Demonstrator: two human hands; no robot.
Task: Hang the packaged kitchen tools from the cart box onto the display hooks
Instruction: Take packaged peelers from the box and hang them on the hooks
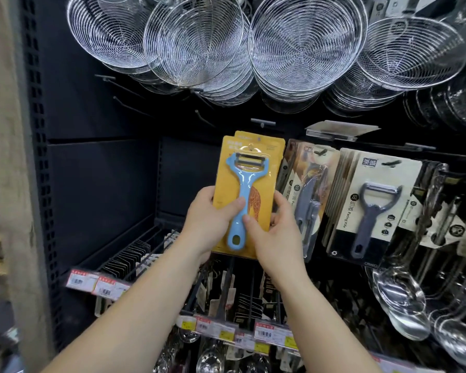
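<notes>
A packaged blue peeler on a yellow card (249, 168) is held upright in front of the dark display wall, with at least one more yellow card stacked behind it. My left hand (209, 222) grips the card's lower left edge, thumb on the blue handle. My right hand (273, 232) holds the lower right edge, thumb on the handle too. The card's top hole sits just below a display hook with a clear tag holder (262, 123). The cart box is out of view.
Grey peelers on white cards (374, 205) hang to the right, more packs (307, 195) between. Wire skimmers (304, 49) hang overhead. Bare hooks (124, 103) jut from the panel at left. Price-tagged racks (111, 288) and steel ladles (404, 305) sit below.
</notes>
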